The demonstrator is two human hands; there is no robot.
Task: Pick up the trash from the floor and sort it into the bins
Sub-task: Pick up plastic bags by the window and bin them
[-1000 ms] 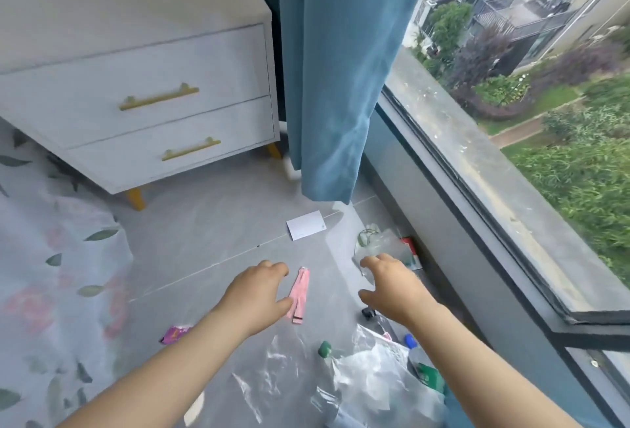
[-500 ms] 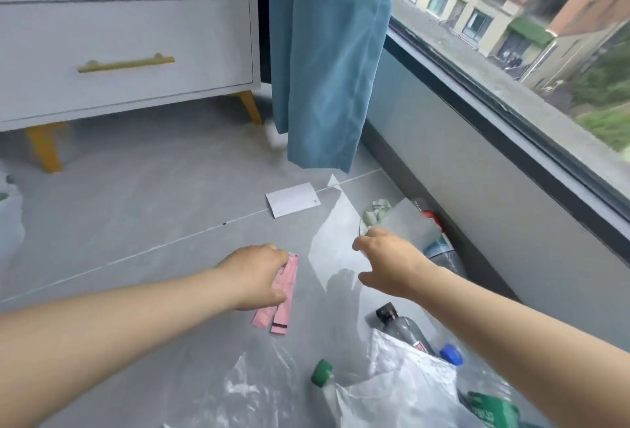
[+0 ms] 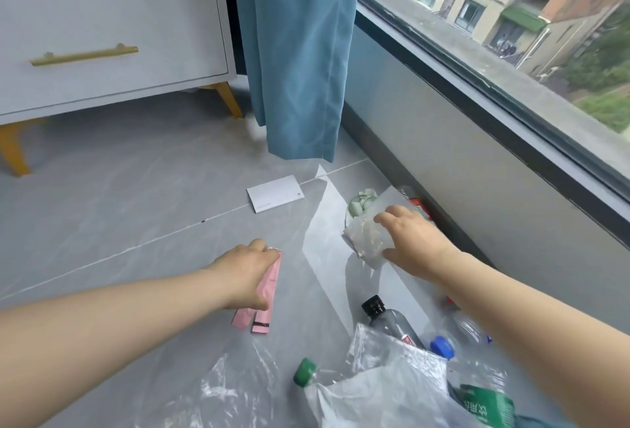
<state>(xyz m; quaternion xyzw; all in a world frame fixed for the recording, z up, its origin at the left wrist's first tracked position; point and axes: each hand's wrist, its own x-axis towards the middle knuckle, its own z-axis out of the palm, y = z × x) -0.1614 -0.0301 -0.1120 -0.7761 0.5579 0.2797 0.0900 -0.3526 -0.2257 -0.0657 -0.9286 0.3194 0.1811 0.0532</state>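
Trash lies scattered on the grey floor [image 3: 136, 209]. My left hand [image 3: 243, 274] grips the top of a pink wrapper [image 3: 264, 298], which hangs down from my fingers. My right hand [image 3: 414, 243] holds a crumpled clear plastic wrapper [image 3: 364, 240] just above the floor. A white card [image 3: 274, 198] rests flat beyond both hands. Green-and-white crumpled trash [image 3: 361, 202] sits behind the clear wrapper, near the wall. No bin is in view.
Near the bottom lie a black-capped bottle [image 3: 388, 318], a green-capped bottle [image 3: 305, 372], a blue cap [image 3: 442, 347] and clear plastic bags [image 3: 385, 390]. A white dresser [image 3: 112, 32] stands back left. A blue curtain [image 3: 300, 52] hangs by the window wall [image 3: 460, 154].
My left hand closed on the pink wrapper and raised its upper end. My right hand took hold of the clear plastic wrapper and lifted it. The camera moved lower and closer.
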